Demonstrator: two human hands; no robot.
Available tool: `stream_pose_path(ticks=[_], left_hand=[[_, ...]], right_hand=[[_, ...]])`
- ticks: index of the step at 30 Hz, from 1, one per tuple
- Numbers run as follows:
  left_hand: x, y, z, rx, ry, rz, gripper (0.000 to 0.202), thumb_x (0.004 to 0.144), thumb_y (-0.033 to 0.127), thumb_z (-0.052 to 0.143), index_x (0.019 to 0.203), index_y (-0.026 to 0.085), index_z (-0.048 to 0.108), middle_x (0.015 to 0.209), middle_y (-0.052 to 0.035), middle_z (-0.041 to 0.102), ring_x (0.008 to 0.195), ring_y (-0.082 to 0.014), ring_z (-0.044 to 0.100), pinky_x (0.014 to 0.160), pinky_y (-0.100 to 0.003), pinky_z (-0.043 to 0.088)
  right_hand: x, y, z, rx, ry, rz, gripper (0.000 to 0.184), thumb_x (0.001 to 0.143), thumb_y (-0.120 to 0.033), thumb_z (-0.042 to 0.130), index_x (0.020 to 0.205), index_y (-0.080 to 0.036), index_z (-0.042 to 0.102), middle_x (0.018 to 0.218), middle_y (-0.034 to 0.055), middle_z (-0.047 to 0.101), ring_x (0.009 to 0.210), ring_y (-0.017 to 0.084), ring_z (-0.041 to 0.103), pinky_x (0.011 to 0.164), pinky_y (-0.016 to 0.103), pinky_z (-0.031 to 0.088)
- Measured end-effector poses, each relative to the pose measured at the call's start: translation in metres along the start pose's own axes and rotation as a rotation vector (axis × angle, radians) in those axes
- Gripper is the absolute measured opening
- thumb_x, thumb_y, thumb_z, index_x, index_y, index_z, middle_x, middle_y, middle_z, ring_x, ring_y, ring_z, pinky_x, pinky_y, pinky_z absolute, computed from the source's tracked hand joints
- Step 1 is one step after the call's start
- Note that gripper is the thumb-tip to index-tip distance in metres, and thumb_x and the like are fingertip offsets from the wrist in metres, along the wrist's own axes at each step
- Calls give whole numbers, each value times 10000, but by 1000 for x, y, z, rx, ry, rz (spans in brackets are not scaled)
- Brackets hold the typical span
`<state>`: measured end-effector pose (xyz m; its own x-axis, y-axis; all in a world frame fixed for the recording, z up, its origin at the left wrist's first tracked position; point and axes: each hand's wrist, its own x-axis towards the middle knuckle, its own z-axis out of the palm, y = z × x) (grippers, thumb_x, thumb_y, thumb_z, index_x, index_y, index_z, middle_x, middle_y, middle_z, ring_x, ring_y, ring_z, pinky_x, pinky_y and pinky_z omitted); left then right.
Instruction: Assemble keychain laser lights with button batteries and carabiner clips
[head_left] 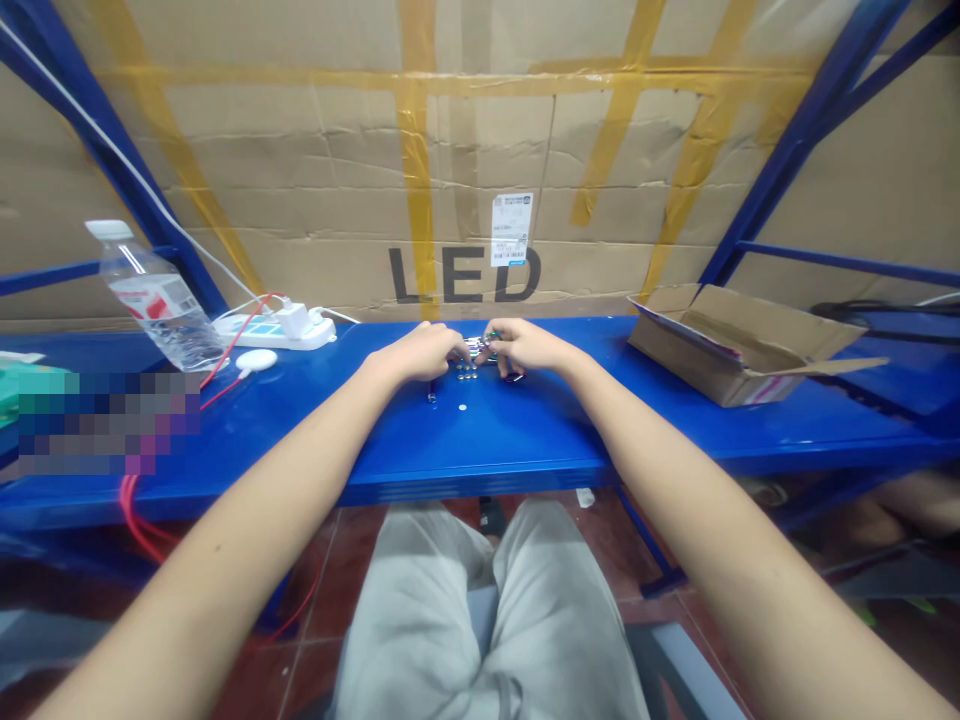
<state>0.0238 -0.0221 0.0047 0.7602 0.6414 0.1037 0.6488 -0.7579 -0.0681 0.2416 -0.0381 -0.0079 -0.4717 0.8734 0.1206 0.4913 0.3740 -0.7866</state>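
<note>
Dead centre of the frame, over the blue desk point(480, 445), pinching shiny pieces point(490, 339) with the right hand point(519, 345)! Holding the left hand point(429, 350) curled beside silvery balls point(467, 377), can't tell if gripping.

Large black capitals reading "LED" point(463, 275) stand on the cardboard point(330, 225) behind the table, the top of the D partly covered by a white sticker point(512, 225). That sticker carries rows of small print, a dark block in its upper right corner and a barcode point(508, 255), all too small to read. The bottle point(193, 340) at left wears a red and white label point(154, 297) whose lettering is too blurred to make out
</note>
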Motion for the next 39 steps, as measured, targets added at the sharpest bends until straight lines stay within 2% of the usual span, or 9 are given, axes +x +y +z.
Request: stream_pose_path(ticks=[7,13,21,26,39], left_hand=[[-2,3,0,4,-51,-52,556,748,29,488,1159,313,732,1142,-4,738,1029,-222,594,934,-330,397],[-4,7,-3,-16,-77,-83,531,762,62,507,1172,308,737,1156,-30,725,1046,-222,587,961,-311,404],[-7,16,-9,-2,-94,-122,530,734,53,534,1140,313,755,1085,-33,738,952,-224,628,876,-302,467],[-8,20,-12,-14,-95,-117,542,710,30,526,1118,297,762,1063,-23,747,949,-220,641,878,-303,477],[-7,14,-9,-116,-80,-117,543,712,22,528,1120,295,758,1094,-24,744,952,-197,662,830,-262,498]], right_hand=[[-1,-1,2,-65,-18,15,115,916,-86,506,863,-186,484,988,72,752,490,86,595,393,205,409],[2,4,2,-70,-41,-9,80,922,-113,524,889,-182,503,988,70,754,502,78,595,402,185,403],[-1,-2,3,-66,-44,-11,92,912,-89,520,886,-177,514,971,70,751,498,82,596,401,194,407],[-3,-5,3,-65,-53,-8,111,911,-77,503,876,-182,509,982,64,751,493,81,589,397,198,407],[-4,-5,3,-70,-53,-14,101,908,-87,492,877,-183,499,976,62,752,499,78,587,403,190,397]])
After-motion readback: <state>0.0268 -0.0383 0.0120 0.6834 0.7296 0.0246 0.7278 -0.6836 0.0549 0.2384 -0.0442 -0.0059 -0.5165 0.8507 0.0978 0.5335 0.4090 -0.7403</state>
